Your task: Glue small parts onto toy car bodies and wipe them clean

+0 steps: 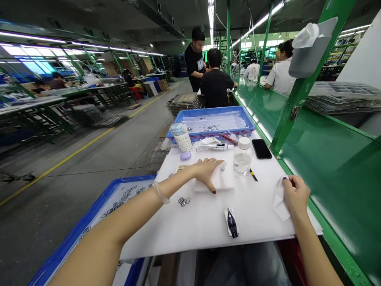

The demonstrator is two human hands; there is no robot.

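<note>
My left hand (206,171) lies flat, fingers stretched out, on a white pad (222,183) in the middle of the white work board (208,222). A few small dark rings (183,201) lie just left of the pad, close to my wrist. My right hand (294,194) is closed in a pinch on a white cloth (279,202) near the board's right edge. A clear bottle with a white cap (243,157) stands beyond the pad. A small dark and white oval device (231,223) lies near the front edge.
A black phone (261,149), a white tube (214,147), a patterned cup (181,137) and a blue tray (214,123) sit at the far end. Another blue tray with rings (89,222) is at my left. A green conveyor frame (327,167) runs along the right. People work farther along the line.
</note>
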